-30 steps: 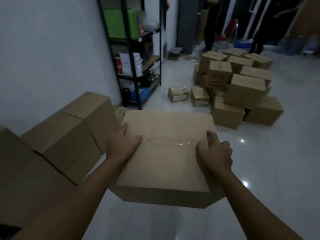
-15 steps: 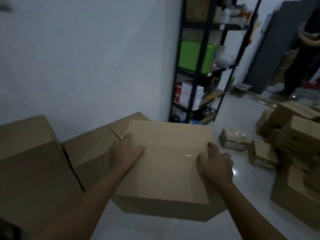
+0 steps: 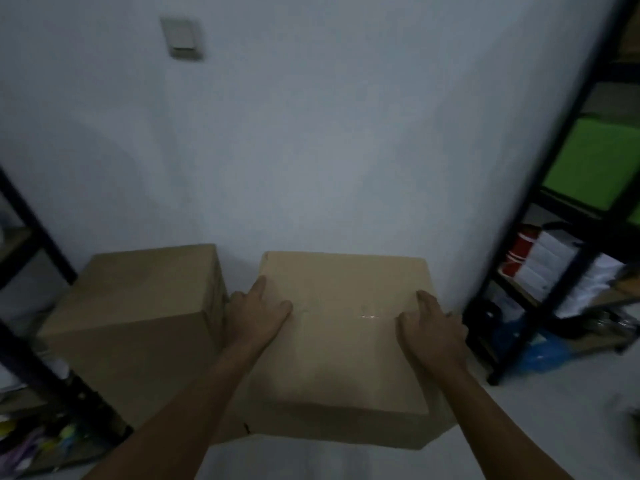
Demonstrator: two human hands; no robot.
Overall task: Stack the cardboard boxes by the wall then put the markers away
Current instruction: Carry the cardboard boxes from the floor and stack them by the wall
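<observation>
I carry a taped brown cardboard box (image 3: 343,344) in front of me, close to the white wall (image 3: 311,150). My left hand (image 3: 254,313) grips its left edge, with a finger and thumb lying on the top. My right hand (image 3: 431,329) grips its right edge, fingers curled over the side. A second cardboard box (image 3: 138,306) stands by the wall just to the left, its side next to my left hand. A corner of cardboard (image 3: 228,433) shows under the carried box. Colourful small items (image 3: 52,441) lie at the lower left, too blurred to identify.
A black shelf rack (image 3: 554,244) stands at the right with a green bin (image 3: 595,164), white packs (image 3: 547,265) and a blue bag (image 3: 540,351). Another black rack (image 3: 31,344) is at the left. A wall switch (image 3: 181,38) sits high on the wall.
I have turned left with the box, from facing the box pile on the floor to facing the wall. The box is now beside the box at the wall. Both hands keep their hold.
</observation>
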